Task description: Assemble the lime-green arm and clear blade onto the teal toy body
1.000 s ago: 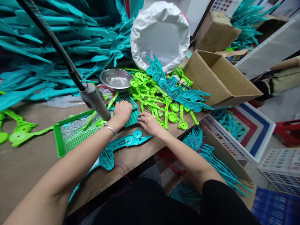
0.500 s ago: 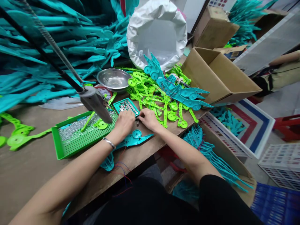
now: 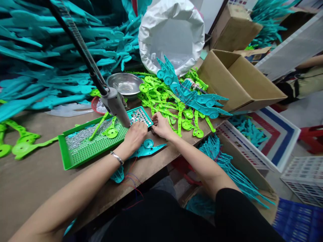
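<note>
Two hands (image 3: pixel 137 132) were near centre; there was one teal tray (image 3: pixel 148 115) towards nine o'clock, one green tray (image 3: pixel 102 146) at eight, one steel bowl (image 3: pixel 124 84) towards ten.

Small tray (image 3: pixel 147 115): plain teal, with silvery discs (image 3: pixel 138 115). Long tray (image 3: pixel 83 154): bright green, dotted all over with a grid of holes. Moulded part (image 3: pixel 148 145): turquoise. Loose wires (image 3: pixel 136 188): red and blue. Heaped pieces (image 3: pixel 164 106): lime green. Tool body (image 3: pixel 118 107): grey. Bracelet (image 3: pixel 117 157): silver. Sleeve (image 3: pixel 228 210): black. Open carton (image 3: pixel 222 85): plain brown. Bag (image 3: pixel 146 33): white. Basket (image 3: pixel 290 141): white, banded inside with red and blue angled stripes.
</note>
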Demonstrator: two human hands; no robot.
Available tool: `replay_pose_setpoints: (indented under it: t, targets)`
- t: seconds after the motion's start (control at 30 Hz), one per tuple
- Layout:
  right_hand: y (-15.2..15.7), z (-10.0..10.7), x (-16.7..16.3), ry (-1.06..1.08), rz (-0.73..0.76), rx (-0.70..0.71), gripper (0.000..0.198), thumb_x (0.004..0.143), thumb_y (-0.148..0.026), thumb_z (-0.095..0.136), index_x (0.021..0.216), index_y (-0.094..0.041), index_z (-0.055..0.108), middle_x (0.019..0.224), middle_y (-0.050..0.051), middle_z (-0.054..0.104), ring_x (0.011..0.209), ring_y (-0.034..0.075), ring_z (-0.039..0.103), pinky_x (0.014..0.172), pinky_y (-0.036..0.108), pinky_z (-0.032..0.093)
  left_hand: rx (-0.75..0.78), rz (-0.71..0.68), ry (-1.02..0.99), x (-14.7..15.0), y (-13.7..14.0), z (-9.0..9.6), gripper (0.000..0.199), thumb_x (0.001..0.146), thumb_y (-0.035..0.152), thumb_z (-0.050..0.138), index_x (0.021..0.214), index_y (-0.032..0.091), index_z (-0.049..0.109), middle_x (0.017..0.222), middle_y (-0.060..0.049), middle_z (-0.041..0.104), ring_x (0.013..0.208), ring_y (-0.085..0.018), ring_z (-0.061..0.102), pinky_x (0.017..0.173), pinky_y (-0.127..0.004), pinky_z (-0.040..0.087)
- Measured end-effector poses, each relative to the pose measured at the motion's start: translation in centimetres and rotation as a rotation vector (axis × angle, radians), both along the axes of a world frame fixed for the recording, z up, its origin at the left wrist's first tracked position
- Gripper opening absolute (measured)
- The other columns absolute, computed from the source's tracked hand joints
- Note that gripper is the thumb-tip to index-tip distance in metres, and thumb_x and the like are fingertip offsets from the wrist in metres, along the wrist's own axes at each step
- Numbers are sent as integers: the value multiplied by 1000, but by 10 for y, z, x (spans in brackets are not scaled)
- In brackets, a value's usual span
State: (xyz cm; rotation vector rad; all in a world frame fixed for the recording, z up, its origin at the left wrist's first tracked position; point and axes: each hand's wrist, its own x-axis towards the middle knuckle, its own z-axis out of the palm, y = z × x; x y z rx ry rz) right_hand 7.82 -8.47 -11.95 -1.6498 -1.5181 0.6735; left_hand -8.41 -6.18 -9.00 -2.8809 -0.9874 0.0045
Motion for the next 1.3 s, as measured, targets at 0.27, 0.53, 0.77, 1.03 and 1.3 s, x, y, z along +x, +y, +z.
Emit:
replay_pose_setpoints:
  t: [0.27,0.53,0.77,1.03,1.3]
  targets:
    - [-14,10,-19,-380,-57,-75,46,74,-13,59,118,-15,47,122,17,60,112,29,61,95,42,52,31,50,-16,-2,-2,3,31,93,7,36,99,7,66,95,-20,67,98,-33,63,84,-42,45]
    - [-11,22,-9,-602,-108,-237,31,84,-10,47,114,-12,54,107,20,69,97,32,67,85,41,52,7,107,-3,-5,1,4,32,91,5,34,99,6,65,93,-22,68,93,-34,65,78,-41,45]
    - [-3,15,5,-651,-154,-220,26,88,-13,46,110,-12,60,110,22,68,99,32,66,87,43,51,-7,127,2,-3,4,5,32,92,6,35,100,7,66,95,-21,68,95,-32,64,77,-40,43]
    - [-4,14,4,-657,-133,-197,26,90,-14,46,109,-15,62,105,19,71,96,32,66,82,41,52,-5,204,-27,0,11,4,34,94,7,34,104,7,66,100,-22,68,99,-33,63,78,-41,42]
    - [9,14,4,-595,-148,-13,23,89,-13,46,101,-16,66,104,15,69,91,27,65,81,37,50,-13,201,-56,0,8,-1,33,93,7,37,100,5,69,95,-22,69,93,-32,64,77,-41,44]
